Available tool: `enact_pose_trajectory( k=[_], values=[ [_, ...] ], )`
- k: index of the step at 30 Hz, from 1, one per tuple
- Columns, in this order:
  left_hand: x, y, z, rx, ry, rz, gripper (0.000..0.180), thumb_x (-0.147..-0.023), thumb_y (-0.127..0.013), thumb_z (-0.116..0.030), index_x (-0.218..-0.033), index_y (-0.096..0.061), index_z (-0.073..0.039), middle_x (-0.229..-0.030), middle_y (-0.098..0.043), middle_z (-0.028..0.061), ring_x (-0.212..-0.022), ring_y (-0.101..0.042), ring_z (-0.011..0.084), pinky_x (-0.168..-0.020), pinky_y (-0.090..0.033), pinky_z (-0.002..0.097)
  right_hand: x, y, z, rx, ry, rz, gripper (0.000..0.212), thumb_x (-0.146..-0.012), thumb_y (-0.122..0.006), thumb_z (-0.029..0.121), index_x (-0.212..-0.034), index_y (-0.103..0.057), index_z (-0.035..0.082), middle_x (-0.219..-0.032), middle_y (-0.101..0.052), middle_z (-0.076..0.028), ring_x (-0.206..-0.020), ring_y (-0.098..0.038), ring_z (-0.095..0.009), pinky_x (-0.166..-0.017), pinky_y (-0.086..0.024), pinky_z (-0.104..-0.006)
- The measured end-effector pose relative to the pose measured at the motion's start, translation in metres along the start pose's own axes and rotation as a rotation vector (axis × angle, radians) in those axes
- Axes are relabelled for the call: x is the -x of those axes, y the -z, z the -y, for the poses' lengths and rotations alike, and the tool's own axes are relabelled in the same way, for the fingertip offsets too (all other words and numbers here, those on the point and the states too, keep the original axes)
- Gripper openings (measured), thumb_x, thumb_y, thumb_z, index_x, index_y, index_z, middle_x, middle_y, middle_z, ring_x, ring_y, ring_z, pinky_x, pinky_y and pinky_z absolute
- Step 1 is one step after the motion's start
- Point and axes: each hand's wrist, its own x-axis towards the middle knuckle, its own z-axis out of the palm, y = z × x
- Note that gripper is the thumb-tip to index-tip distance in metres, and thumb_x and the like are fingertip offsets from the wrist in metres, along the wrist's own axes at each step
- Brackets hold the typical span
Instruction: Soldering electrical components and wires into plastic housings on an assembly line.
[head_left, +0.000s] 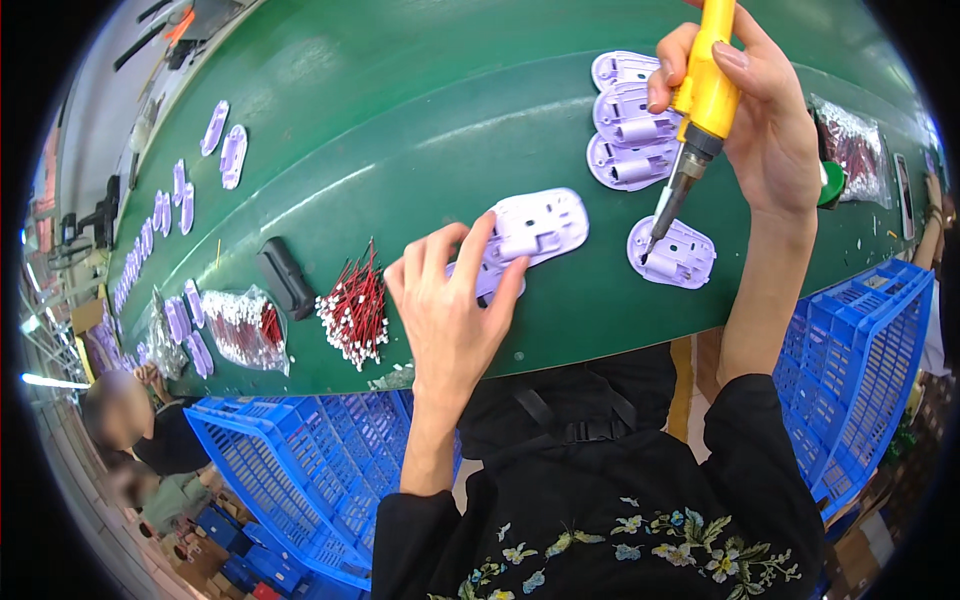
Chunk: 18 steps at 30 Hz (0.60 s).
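My right hand [772, 125] is wrapped around a yellow-handled soldering iron [708, 95], held tilted with its dark metal tip down. The tip is over a lilac plastic shell [684, 262] lying on the bench; whether it touches cannot be told. To the left, my left hand [440, 285] has its thumb and fingers closed on another lilac plastic shell [545, 222]. Part of a further shell [492, 276] shows beneath those fingers. Behind the iron, several overlapping lilac shells [625, 130] lie in a row.
On the green bench [400, 120] a pile of red wires with white connectors [355, 310] lies near a black case [285, 278] and a bag of wires [240, 325]. More shells [233, 157] line the far left. Blue crates [300, 460] stand below the bench edge.
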Motion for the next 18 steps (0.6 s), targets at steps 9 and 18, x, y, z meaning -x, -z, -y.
enact_pose_trajectory(
  k=[9,18],
  values=[
    [0.017,0.027,0.025,0.074,0.096,-0.208,0.044,-0.083,-0.081,-0.009,-0.125,-0.070,-0.006,-0.118,-0.069,0.0113,-0.106,-0.063,0.0264,-0.091,-0.050,0.0367,0.000,-0.013,-0.003,0.082,0.003,-0.050,0.058,-0.090,-0.064,0.027,-0.137,-0.045,-0.002,-0.083,-0.064,-0.015,-0.073,-0.070,-0.029,-0.069,-0.058,-0.0343],
    [0.088,0.072,0.093,0.057,0.575,-0.246,0.017,-0.087,-0.078,-0.007,-0.100,-0.071,0.000,-0.094,-0.066,0.0050,-0.075,-0.050,0.0145,-0.074,-0.045,0.0293,0.004,-0.012,-0.019,0.222,-0.072,0.125,0.062,-0.098,-0.052,0.031,-0.146,-0.036,-0.004,-0.097,-0.057,-0.012,-0.091,-0.065,-0.023,-0.083,-0.053,-0.0342]
  ],
)
